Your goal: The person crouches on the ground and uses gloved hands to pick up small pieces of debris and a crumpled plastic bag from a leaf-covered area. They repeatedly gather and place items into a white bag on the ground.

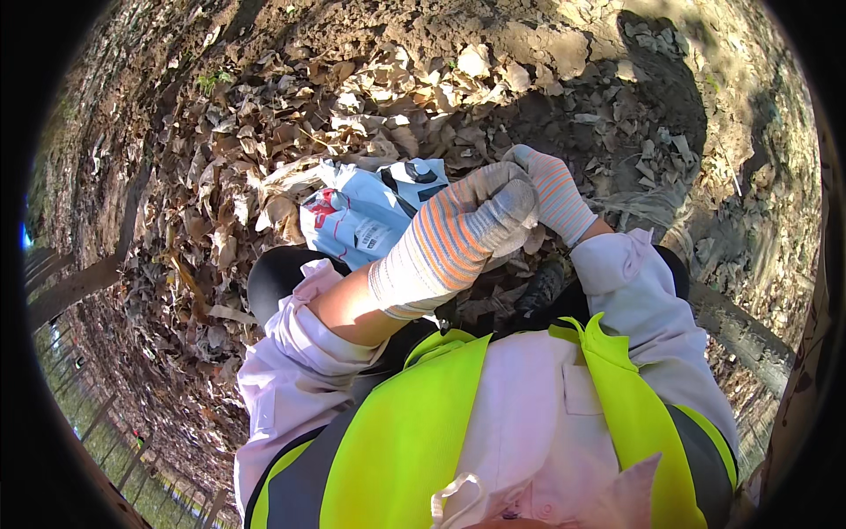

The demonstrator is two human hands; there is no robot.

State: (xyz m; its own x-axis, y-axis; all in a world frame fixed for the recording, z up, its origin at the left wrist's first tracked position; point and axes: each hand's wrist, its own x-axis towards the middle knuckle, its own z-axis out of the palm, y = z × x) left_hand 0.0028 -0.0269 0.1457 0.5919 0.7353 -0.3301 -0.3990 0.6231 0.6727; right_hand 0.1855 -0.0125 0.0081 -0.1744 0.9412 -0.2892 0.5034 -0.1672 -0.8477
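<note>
My left hand, in a striped knit glove with grey fingertips, reaches forward in front of my chest with its fingers curled. My right hand, in a similar striped glove, meets it at the fingertips and is partly hidden behind it. Whether anything is held between them cannot be seen. A crumpled pale blue and white plastic bag with red and black print lies on the leaves, just left of my left hand and partly covered by it.
Dry fallen leaves cover the ground around me, with bare soil further ahead. My dark shoe shows below the hands, between my knees. Tree trunks or their shadows appear at the left rim, and a dark shadow falls at the upper right.
</note>
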